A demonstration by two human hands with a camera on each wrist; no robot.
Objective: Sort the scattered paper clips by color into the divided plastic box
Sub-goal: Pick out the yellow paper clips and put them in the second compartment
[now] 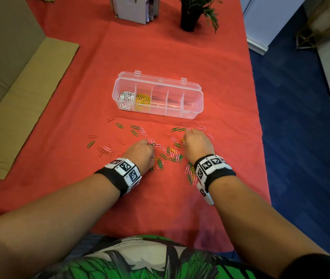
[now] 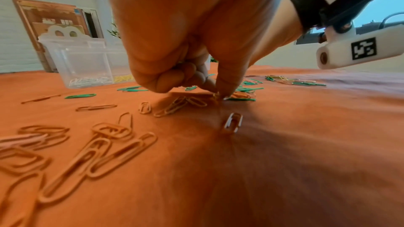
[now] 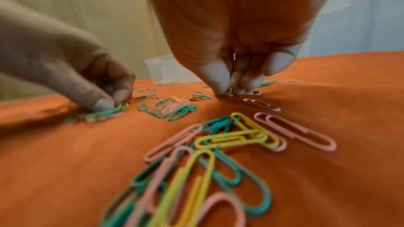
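On the red tablecloth (image 1: 180, 57) the clear divided box (image 1: 192, 106) sits open, white clips (image 1: 125, 100) and yellow clips (image 1: 143, 101) in its two leftmost compartments. Nearer, the left hand (image 1: 140, 153) and right hand (image 1: 197, 143) each pinch a yellow clip among scattered green, pink and yellow paper clips (image 1: 172, 154).

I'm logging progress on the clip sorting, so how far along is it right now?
Done: white clips and yellow clips fill two compartments of the plastic box; the rest look empty. In hand: the left hand and right hand each pinch at a clip on the cloth. Left: green clips, pink clips, a few stray yellows.
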